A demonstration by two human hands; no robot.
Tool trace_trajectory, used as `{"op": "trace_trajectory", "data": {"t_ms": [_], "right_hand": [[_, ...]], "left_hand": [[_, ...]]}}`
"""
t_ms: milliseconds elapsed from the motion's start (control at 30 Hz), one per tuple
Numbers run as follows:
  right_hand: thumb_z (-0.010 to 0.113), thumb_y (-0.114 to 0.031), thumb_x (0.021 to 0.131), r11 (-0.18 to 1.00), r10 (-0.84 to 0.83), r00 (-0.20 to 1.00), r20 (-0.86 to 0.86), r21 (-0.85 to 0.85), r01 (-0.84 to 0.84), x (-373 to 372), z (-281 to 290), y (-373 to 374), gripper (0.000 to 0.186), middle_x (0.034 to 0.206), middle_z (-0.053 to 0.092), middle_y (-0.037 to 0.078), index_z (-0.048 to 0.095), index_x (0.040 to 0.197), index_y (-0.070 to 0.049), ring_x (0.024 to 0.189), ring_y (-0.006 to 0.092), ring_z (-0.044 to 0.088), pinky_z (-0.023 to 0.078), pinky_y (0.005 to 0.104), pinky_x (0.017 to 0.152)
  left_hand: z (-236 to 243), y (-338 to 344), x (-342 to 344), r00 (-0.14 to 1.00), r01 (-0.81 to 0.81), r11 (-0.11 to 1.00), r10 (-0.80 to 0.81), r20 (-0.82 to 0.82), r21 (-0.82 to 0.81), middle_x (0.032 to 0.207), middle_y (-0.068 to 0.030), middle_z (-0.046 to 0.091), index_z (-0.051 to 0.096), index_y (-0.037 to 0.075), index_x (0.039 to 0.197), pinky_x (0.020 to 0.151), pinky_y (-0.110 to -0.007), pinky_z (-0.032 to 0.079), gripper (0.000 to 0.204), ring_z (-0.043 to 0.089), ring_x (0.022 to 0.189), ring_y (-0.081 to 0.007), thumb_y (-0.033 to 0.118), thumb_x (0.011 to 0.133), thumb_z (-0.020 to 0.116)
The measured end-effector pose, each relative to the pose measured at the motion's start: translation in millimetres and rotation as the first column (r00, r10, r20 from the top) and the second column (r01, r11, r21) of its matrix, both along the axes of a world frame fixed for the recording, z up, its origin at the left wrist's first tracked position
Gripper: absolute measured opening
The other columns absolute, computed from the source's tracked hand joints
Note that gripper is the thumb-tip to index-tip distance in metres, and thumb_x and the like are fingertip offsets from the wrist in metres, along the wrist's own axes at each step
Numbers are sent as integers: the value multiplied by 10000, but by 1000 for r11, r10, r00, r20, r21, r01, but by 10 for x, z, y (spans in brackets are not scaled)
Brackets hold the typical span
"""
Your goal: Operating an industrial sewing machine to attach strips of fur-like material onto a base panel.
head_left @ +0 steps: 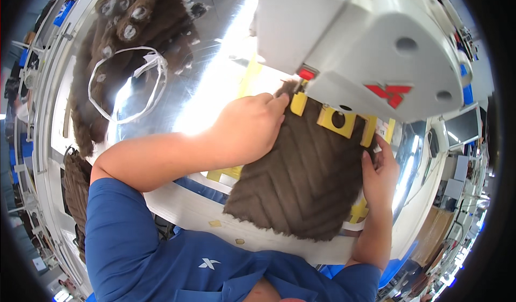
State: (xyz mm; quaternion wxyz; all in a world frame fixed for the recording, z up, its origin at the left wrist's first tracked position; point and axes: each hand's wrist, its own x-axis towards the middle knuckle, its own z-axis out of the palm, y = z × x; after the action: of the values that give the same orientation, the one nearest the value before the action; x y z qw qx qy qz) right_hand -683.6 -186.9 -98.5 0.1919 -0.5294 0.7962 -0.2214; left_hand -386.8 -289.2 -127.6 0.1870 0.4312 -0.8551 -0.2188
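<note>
A brown plush fabric piece (pixel 301 178) with a quilted chevron pattern lies under the head of a large white sewing machine (pixel 376 49). Its upper end runs beneath yellow guide plates (pixel 336 121) on the machine, and its lower edge hangs over the table's front. My left hand (pixel 252 127) is closed at the piece's upper left edge, fingertips beside the leftmost yellow plate. On the right edge, my right hand (pixel 380 175) pinches the plush between thumb and fingers, just below the right yellow plate. Both hands' lower fingers are partly hidden.
Back left, more brown plush (pixel 129 27) lies heaped, with white round spots. A loop of white cord (pixel 129 120) rests on the shiny metal table surface beside it. Yellow tape (pixel 228 173) marks the table near my left forearm. Another brown plush piece (pixel 78 189) hangs at far left.
</note>
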Motion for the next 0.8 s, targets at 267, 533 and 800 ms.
{"op": "trace_trajectory", "data": {"t_ms": [267, 533, 800], "right_hand": [[668, -26, 954, 997, 18, 995, 95, -82, -10, -180, -234, 66, 429, 760, 540, -3, 626, 1376, 43, 661, 55, 458, 397, 230, 610], [621, 25, 989, 979, 94, 973, 209, -199, -52, -210, -354, 32, 393, 872, 571, -10, 606, 1377, 86, 734, 28, 465, 397, 183, 657], [632, 22, 987, 992, 30, 984, 175, -123, -8, -153, -266, 56, 381, 863, 564, -10, 611, 1361, 91, 748, 43, 491, 419, 196, 675]], "left_hand": [[71, -45, -47, 1000, -4, 996, 1, 29, 88, 893, -207, 693, 559, -81, 1309, 702, -468, 552, 421, 698, 820, -389, 118, 942, 616], [-7, -61, -59, 993, 40, 997, -48, 105, 71, 957, -210, 680, 508, -125, 1401, 665, -431, 580, 545, 704, 784, -345, 96, 910, 592], [-65, -16, -55, 993, 64, 994, -55, 101, -90, 940, -189, 663, 515, -140, 1396, 634, -394, 584, 519, 702, 770, -310, 80, 927, 554]]}}
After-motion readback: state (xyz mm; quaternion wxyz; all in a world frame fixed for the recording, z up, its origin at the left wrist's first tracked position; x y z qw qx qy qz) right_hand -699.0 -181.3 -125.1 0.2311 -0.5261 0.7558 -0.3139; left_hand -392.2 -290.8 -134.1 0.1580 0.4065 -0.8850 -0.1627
